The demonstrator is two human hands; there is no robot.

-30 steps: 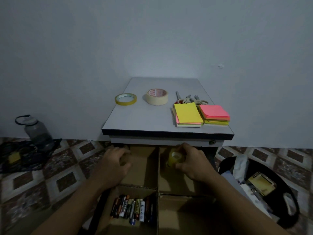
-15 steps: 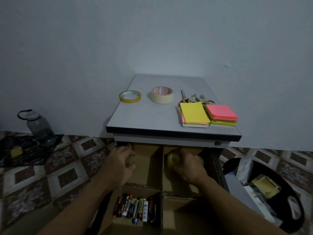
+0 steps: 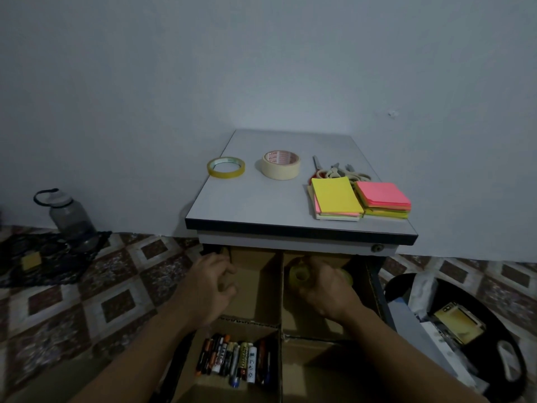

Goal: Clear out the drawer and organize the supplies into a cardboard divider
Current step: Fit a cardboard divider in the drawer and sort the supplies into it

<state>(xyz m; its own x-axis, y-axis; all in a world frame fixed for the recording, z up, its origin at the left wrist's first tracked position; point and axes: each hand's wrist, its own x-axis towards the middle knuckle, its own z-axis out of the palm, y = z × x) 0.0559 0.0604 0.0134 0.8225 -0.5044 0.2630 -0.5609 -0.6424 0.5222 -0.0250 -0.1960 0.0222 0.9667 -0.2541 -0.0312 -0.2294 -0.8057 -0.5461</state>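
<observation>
A cardboard divider (image 3: 281, 303) fills the open drawer below the small white table (image 3: 255, 205). My right hand (image 3: 327, 289) grips a small yellowish tape roll (image 3: 300, 276) low in the far right compartment. My left hand (image 3: 210, 286) rests on the far left compartment's edge, fingers curled, holding nothing I can see. Several batteries and pens (image 3: 236, 360) lie in the near left compartment. On the table sit a thin yellow tape roll (image 3: 225, 167), a beige masking tape roll (image 3: 280, 165), scissors (image 3: 338, 171), and two stacks of sticky notes (image 3: 337, 199) (image 3: 383, 200).
A dark water bottle (image 3: 69, 216) stands on a black cloth on the tiled floor at the left. A black tray (image 3: 465, 330) with papers and a yellow pad lies on the floor at the right. The wall is close behind the table.
My right hand has carried the small tape roll forward and deeper into the far right compartment. My left hand has shifted slightly forward along the divider's left edge.
</observation>
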